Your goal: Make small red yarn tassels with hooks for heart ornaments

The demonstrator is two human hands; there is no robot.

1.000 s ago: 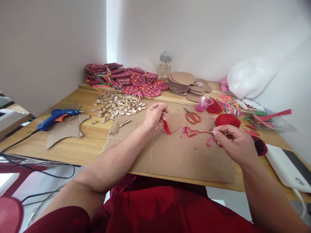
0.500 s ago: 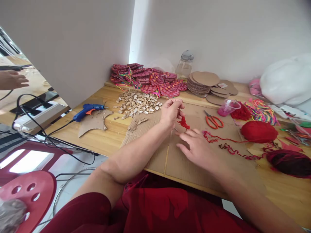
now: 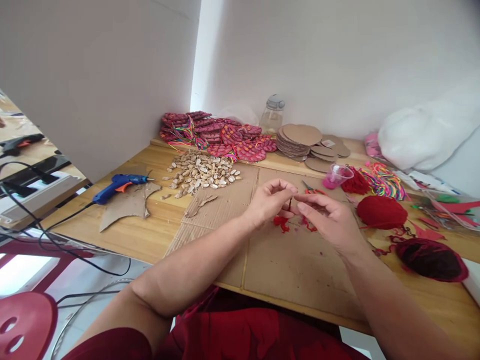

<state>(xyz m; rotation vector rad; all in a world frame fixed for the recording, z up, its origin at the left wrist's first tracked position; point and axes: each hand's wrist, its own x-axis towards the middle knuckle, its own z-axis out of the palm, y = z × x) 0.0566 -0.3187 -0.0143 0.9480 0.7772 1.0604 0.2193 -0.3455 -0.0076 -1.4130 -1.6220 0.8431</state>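
Note:
My left hand (image 3: 270, 202) is closed in a pinch over the cardboard sheet (image 3: 296, 260). From it hangs a short dark strand with a bunch of red yarn (image 3: 281, 223) below. My right hand (image 3: 330, 216) is also pinched, its fingertips meeting those of my left hand at the yarn; the exact grip point is too small to make out. Just beyond my right hand lie orange-handled scissors (image 3: 314, 190), partly covered by its fingers. A red yarn ball (image 3: 381, 212) and a dark maroon yarn ball (image 3: 431, 259) sit to the right.
Peanut shells (image 3: 204, 172) are heaped left of centre, near a blue glue gun (image 3: 120, 187). Behind them are decorated maroon pieces (image 3: 225, 135), a bottle (image 3: 272, 115) and stacked cardboard discs (image 3: 300, 137). A plastic cup (image 3: 336, 176) and colourful strands (image 3: 384, 181) stand right.
My right hand has lifted off the cardboard and come up to my left fingertips, now pinching. The view has shifted, so the table's things appear lower and further left.

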